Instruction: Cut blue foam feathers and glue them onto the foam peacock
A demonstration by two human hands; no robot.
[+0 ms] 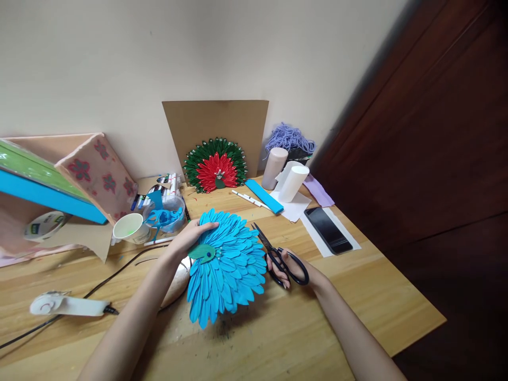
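Observation:
A blue fan of layered petals (234,259) with a green bird-shaped piece (203,253) at its left side is held above the table. My left hand (194,233) grips it at the upper left edge, thumb on top and the other fingers hidden behind. My right hand (288,264) is closed around black-handled scissors (271,248), whose slightly parted blades point up and left, just right of the petals.
Behind stand a red and green petal fan (217,166), cardboard (222,119), rolls (293,183) and purple yarn (289,138). A phone (328,230) lies right. At left are a cup (130,227), a tub (169,214), a glue gun (71,305) with its cord, and a flowered box (97,174).

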